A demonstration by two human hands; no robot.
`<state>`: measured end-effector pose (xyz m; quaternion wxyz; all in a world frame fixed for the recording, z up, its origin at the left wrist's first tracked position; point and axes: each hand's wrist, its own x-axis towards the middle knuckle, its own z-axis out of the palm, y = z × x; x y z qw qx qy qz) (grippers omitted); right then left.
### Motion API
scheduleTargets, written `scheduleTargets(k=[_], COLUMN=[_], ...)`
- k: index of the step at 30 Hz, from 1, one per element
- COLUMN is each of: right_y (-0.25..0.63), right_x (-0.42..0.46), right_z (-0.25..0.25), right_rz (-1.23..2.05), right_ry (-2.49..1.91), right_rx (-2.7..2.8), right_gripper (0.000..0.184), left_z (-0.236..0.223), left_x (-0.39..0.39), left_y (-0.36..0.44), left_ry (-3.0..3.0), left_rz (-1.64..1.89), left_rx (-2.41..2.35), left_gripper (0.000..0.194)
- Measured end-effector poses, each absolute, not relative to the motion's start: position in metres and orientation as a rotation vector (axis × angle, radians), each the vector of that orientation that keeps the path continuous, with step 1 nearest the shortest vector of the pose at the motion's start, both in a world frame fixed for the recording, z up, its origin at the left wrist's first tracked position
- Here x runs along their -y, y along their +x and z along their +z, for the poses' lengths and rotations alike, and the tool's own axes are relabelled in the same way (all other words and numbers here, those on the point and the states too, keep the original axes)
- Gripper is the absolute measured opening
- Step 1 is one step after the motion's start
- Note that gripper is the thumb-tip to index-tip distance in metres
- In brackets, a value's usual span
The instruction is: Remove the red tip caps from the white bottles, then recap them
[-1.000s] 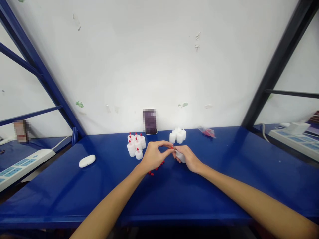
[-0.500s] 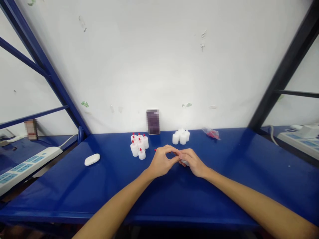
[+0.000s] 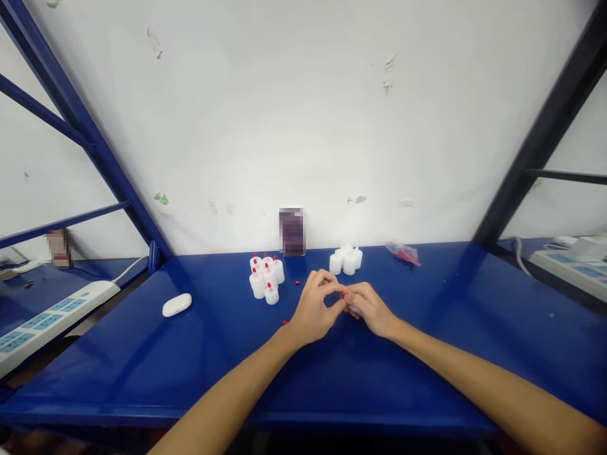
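My right hand (image 3: pixel 374 309) is closed round a small white bottle (image 3: pixel 355 310), mostly hidden by the fingers. The thumb and forefinger of my left hand (image 3: pixel 315 309) pinch together at the bottle's top, against my right fingertips; what lies between them is hidden. Left of my hands stands a group of several white bottles with red caps (image 3: pixel 270 278). Behind my hands is a cluster of white bottles (image 3: pixel 348 260) on which I see no red caps. One loose red cap (image 3: pixel 297 282) lies on the table, and another red cap (image 3: pixel 285 322) shows beside my left wrist.
A blue table (image 3: pixel 213 360) runs to a white wall. Against the wall leans a blurred dark rectangular object (image 3: pixel 293 232). A clear bag with red pieces (image 3: pixel 405 254) lies back right, a white rounded case (image 3: pixel 177 304) at left. A power strip (image 3: pixel 57 316) is farther left.
My left hand has shifted slightly right and down, uncovering the loose red caps by it. Both hands stay together at the bottle's top.
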<state>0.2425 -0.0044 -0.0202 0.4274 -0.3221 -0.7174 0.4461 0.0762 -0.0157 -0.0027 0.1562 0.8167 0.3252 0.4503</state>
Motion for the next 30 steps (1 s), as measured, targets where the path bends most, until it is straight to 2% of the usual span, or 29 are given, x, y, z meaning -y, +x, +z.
scheduleTargets(k=[6, 12, 16, 22, 30], right_y=[0.242, 0.243, 0.242, 0.241, 0.241], right_x=[0.002, 0.000, 0.000, 0.001, 0.000], right_z=[-0.022, -0.027, -0.027, -0.026, -0.025], right_rz=[1.112, 1.100, 1.086, 1.051, 0.940], right_ry=[-0.764, -0.780, -0.799, -0.829, -0.841], right_rx=[1.797, 1.815, 1.829, 1.870, 1.926], right_gripper=[0.036, 0.036, 0.032, 0.030, 0.040], left_z=[0.019, 0.042, 0.034, 0.028, 0.025], left_x=[0.003, -0.009, -0.012, -0.015, -0.009], left_y=[0.046, -0.031, -0.062, -0.066, -0.060], left_ry=[2.445, 2.686, 2.844, 2.896, 2.825], left_rz=[1.247, 1.378, 1.242, 1.074, 1.224], left_rx=[-0.863, -1.263, -1.413, -1.461, -1.466], left_gripper=[0.016, 0.016, 0.015, 0.017, 0.018])
